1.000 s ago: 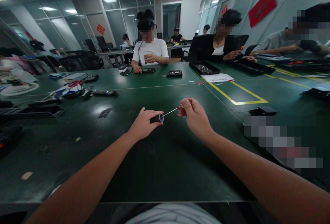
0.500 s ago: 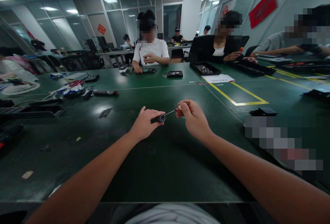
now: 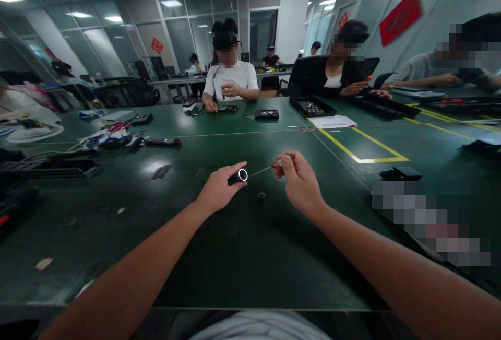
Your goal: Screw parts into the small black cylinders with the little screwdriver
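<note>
My left hand [image 3: 221,187] is closed around a short black tube [image 3: 237,175], whose open end with a bright ring faces right and toward me. In my right hand [image 3: 299,178] is a thin screwdriver [image 3: 263,171] with a reddish handle end, mostly covered by my fingers. Its metal shaft points left at the tube's mouth; the tip appears just outside the rim. Below the gap between my hands, a small dark round piece [image 3: 261,196] is on or just above the green table [image 3: 250,256].
Scissors [image 3: 118,127], cables and a dark pen-shaped tool [image 3: 162,142] lie at the left. A black tray [image 3: 312,106] and a white sheet [image 3: 332,121] are across the table. A small black box [image 3: 401,173] stands at the right. Several people sit around.
A small dark round piece has come out of the tube and now shows below my hands. The tube's end now looks hollow. My right hand has shifted slightly right with the screwdriver.
</note>
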`<state>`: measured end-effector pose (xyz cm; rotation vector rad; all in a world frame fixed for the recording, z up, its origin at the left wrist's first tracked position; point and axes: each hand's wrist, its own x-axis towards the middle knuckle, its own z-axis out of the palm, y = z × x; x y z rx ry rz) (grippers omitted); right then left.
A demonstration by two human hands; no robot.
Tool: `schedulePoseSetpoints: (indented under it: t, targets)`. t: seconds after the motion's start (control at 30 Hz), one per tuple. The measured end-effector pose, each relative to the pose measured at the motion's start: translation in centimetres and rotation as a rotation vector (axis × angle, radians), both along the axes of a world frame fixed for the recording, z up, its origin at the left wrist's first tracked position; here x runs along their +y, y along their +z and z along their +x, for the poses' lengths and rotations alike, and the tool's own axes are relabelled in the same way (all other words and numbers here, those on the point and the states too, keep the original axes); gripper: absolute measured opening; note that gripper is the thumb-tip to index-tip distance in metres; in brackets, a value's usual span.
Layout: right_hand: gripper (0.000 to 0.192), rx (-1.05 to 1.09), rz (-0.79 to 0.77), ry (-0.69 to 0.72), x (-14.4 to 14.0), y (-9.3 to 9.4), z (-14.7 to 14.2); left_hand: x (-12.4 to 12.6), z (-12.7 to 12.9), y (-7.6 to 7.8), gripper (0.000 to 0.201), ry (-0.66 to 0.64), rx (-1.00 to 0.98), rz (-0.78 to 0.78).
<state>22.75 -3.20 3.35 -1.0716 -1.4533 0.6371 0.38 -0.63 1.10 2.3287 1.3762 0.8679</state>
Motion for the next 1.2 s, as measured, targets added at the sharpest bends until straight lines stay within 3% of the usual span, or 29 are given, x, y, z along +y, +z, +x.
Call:
schedulePoseSetpoints:
  t: [0.2,0.33,0.63,0.83,1.0,1.2]
  targets:
    - [0.02,-0.04,0.12,-0.098,-0.4,0.7,0.4,-1.0,0.5,1.4,0.033,0.06,-0.09,-0.053]
    - [0.019,-0.076,0.17,-0.121,-0.8,1.2,0.7,-1.6,1.4,2.1,0.032,0.076,-0.015,-0.125]
    - [0.018,-0.103,0.2,-0.126,-0.8,1.6,0.9,-1.6,4.1,2.2,0.028,-0.192,0.265,-0.258]
    - [0.017,-0.143,0.186,-0.116,-0.9,1.6,0.8,-0.6,5.6,2.0,0.033,-0.212,0.464,-0.261]
    - [0.018,-0.151,0.178,-0.09,-0.8,1.4,0.8,-0.2,5.5,2.1,0.02,-0.202,0.497,-0.296]
    - [0.02,-0.141,0.177,-0.081,-0.6,1.1,0.9,-0.2,3.9,2.2,0.022,-0.144,0.394,-0.295]
